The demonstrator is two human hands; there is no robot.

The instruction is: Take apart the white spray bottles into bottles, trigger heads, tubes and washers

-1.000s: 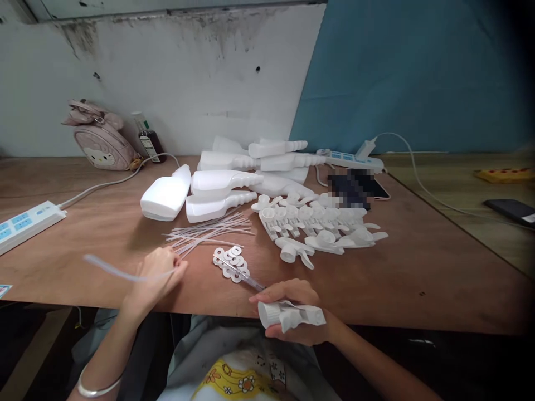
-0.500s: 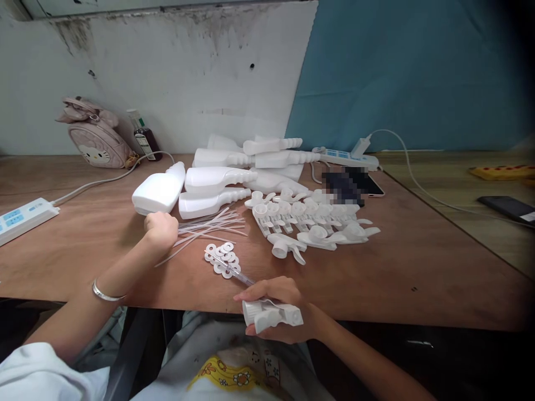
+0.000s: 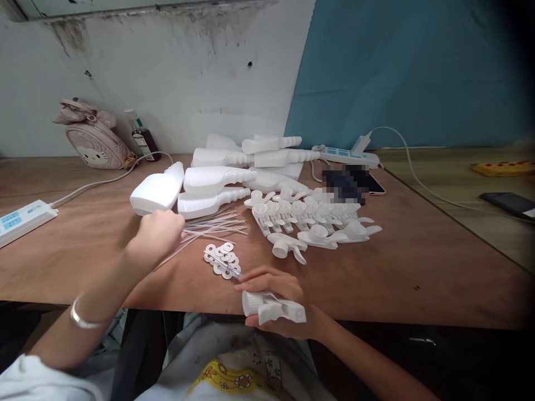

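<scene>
My left hand is closed at the left end of a loose pile of thin white plastic tubes; its fingertips are turned away, so what they pinch is hidden. In my right hand is a white trigger spray head, held sideways at the table's front edge with its round collar facing left. A thin clear-handled tool runs from the right fingers over a small heap of white ring washers. More trigger spray heads lie in rows beyond the right hand.
Several white bottles lie on their sides at the back, another bottle beyond my left hand. Power strips with cables, a pink bag, a dark glass bottle and a phone are around the brown table.
My left hand has moved slightly right and nearer to me, along the tubes. My right hand has turned the spray head a little, still holding it.
</scene>
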